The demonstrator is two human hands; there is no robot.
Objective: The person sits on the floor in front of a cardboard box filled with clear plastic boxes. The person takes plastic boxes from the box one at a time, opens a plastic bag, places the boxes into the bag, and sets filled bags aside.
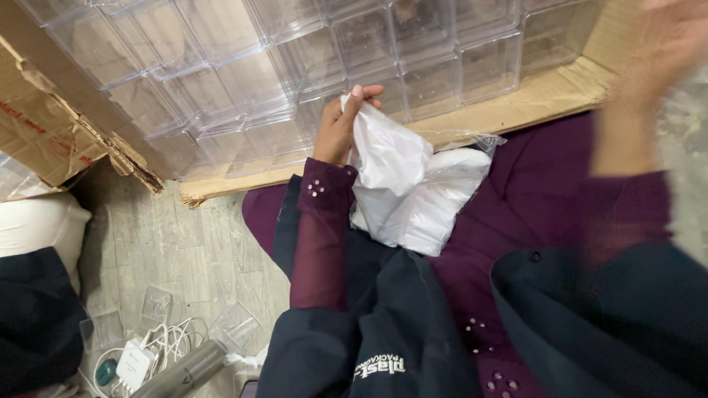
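Note:
My left hand [341, 122] grips the top of a white plastic bag [413, 193] that lies bunched on my purple-clothed lap. Its fingers curl over the bag's upper edge, in front of the clear boxes. My right hand [664, 51] is raised at the upper right, strongly blurred, away from the bag; whether it holds anything cannot be told. Both arms wear dark purple sheer sleeves under a dark navy apron.
A wide cardboard tray [516, 103] holds rows of clear plastic boxes [295, 66] just beyond my lap. Torn cardboard [51, 125] lies at the left. On the grey floor at lower left sit white cables and a charger [147, 354], small clear boxes and a metal cylinder [184, 372].

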